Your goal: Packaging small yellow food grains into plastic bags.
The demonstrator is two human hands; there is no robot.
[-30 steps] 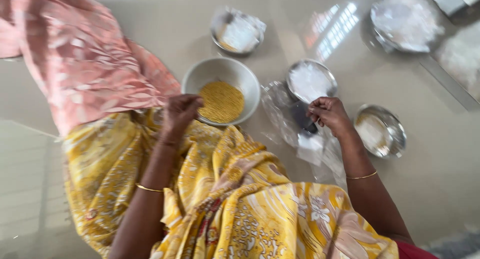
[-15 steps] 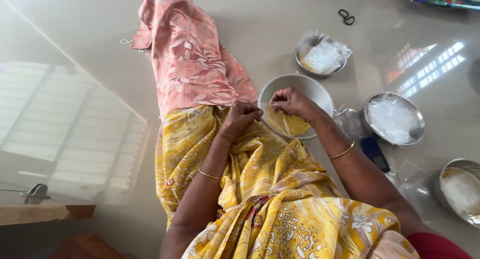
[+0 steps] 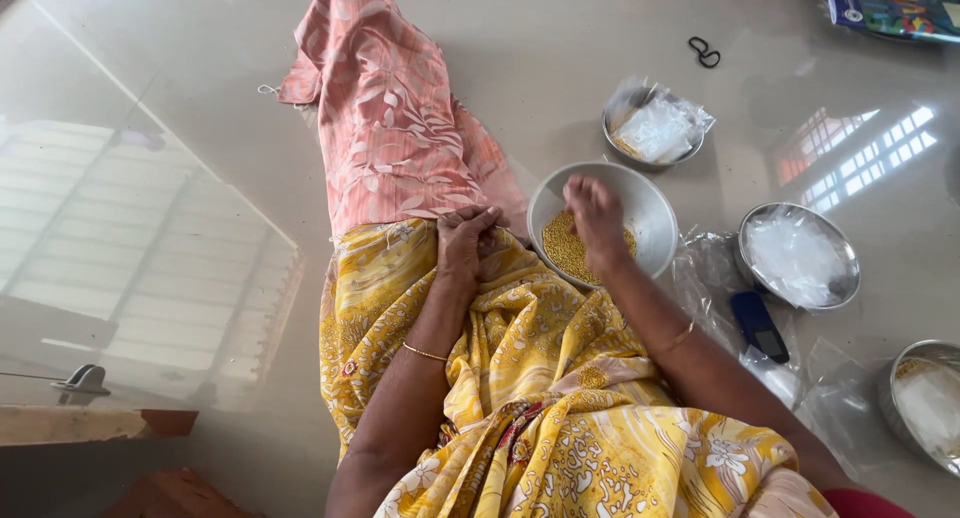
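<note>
At the far left, a glossy floor (image 3: 150, 98) mirrors a bright window, and a wooden edge (image 3: 90, 423) sits near the bottom corner. Next comes a pink patterned cloth (image 3: 385, 118) stretched out along the floor, meeting a yellow flowered garment (image 3: 520, 378) that covers the person's lap. The left hand (image 3: 462, 246) rests on the yellow cloth right where it joins the pink one; its grip is curled with fingers drawn together on the fabric, though whether it pinches a fold I cannot tell. A thin bangle (image 3: 425, 353) circles that wrist.

Just to the right, a steel bowl (image 3: 650, 213) sits on the floor against the lap, holding yellow grains (image 3: 562, 248). The right hand (image 3: 595, 213) is down inside the bowl over the grains, fingers bunched together; what they pinch is hidden.

Beyond it stands a smaller bowl with a clear plastic bag (image 3: 655, 128), and a black scissors (image 3: 704, 50) lies farther back. Farther right, another steel bowl lined with plastic (image 3: 797, 255), a blue object (image 3: 758, 325) on loose plastic, and at the edge a fourth bowl (image 3: 925, 398).
</note>
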